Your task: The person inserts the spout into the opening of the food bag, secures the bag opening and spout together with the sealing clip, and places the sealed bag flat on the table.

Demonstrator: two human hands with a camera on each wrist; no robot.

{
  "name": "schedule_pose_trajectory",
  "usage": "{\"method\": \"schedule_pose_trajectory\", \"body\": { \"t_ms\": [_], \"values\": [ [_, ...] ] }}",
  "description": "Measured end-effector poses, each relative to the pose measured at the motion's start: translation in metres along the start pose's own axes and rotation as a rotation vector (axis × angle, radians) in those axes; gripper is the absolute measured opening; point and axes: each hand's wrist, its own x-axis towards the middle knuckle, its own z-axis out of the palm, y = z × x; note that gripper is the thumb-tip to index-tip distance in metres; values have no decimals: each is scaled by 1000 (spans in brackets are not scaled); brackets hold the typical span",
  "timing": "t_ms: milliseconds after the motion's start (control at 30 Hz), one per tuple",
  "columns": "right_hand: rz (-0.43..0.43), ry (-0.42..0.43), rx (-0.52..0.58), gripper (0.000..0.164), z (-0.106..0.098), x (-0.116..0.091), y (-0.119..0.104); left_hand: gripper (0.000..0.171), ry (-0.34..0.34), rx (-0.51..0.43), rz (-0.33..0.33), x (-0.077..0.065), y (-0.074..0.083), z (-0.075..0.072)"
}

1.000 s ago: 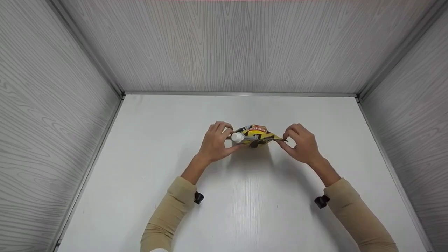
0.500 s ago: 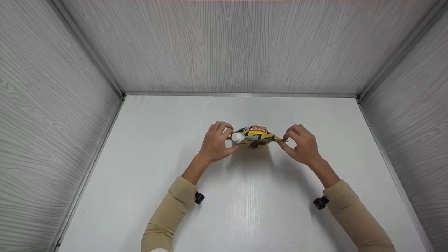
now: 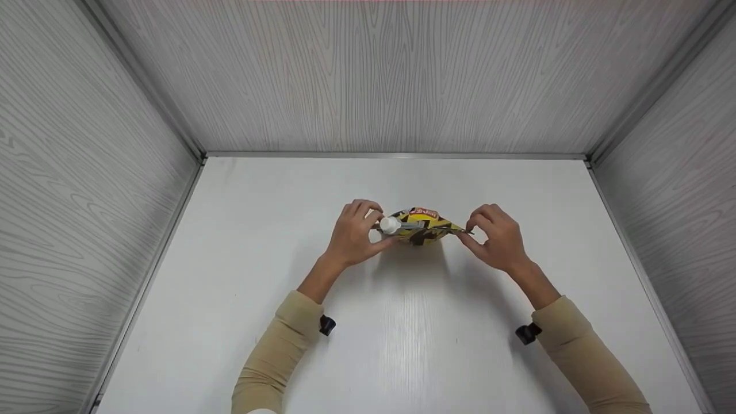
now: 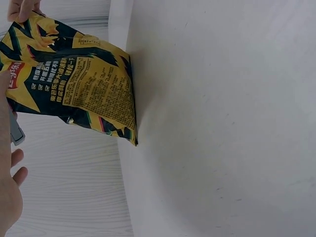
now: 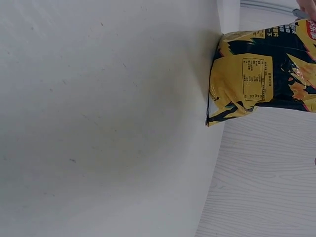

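A yellow and black chip bag (image 3: 425, 221) stands upright, its bottom edge at the white table in both wrist views. Along the left part of its top runs a grey bag clip (image 3: 411, 226) with a round white cap (image 3: 390, 225). My left hand (image 3: 353, 236) holds the clip's capped end and the bag's left corner between thumb and fingers. The bag's right top corner is pinched by my right hand (image 3: 497, 237). In the left wrist view the grey clip end (image 4: 17, 131) sticks out beside the bag; in the right wrist view the bag (image 5: 261, 69) shows its printed back or front.
The white table (image 3: 402, 345) is bounded by grey wood-grain panels (image 3: 368, 75) at the back and both sides. A metal strip (image 3: 287, 154) runs along the back edge. Small black devices (image 3: 327, 325) sit at the sleeve cuffs.
The top of the bag has tilted very slightly, and its red logo has shifted a little. Both hands keep their places and their hold.
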Motion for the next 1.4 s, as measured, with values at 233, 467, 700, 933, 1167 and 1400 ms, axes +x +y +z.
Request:
{"method": "schedule_pose_trajectory", "body": {
  "t_ms": [233, 467, 700, 933, 1167, 1400],
  "values": [
    [12, -27, -29, 23, -1, 0, 0, 47, 1, -4, -4, 0, 1, -1],
    [17, -23, -24, 23, -4, 1, -3, 48, 19, -11, 3, 1, 2, -1],
    [11, -20, -33, 24, -7, 1, -4, 49, 13, -14, -1, 1, 4, -2],
    [-13, 3, -38, 26, -9, 1, -5, 48, 30, -4, 21, 1, 5, -3],
    [6, -12, -42, 24, -12, 2, -8, 47, 52, 10, 44, 1, 5, -4],
    [-2, -2, -43, 25, -13, 4, -10, 46, 59, 3, 39, 1, 6, -4]
  ]
}}
